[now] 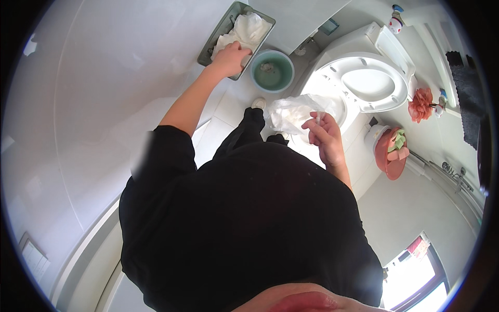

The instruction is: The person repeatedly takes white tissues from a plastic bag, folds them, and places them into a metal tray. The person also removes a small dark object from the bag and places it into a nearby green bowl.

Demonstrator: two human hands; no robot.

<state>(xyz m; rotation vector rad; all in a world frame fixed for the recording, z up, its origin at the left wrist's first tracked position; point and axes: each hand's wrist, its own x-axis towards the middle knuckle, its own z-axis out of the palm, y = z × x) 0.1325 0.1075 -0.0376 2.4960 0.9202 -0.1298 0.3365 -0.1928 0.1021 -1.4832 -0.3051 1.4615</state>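
Note:
My left hand (230, 59) reaches into a grey-green rectangular bin (222, 39), its fingers on the crumpled white tissue or thin plastic (248, 28) inside; whether they grip it I cannot tell. With my right hand (324, 134) I pinch the edge of a translucent white plastic bag (286, 113), which hangs in front of the toilet bowl and has whitish contents. A round bucket (271, 71) of greenish water with a pale clump in it stands beside the bin.
The white toilet (368, 82) has its seat raised. At the right are a pink-red basin (390, 165) with green and pink items, a red mesh bath puff (421, 105) and a dark towel (464, 99). A window (413, 279) is at the lower right.

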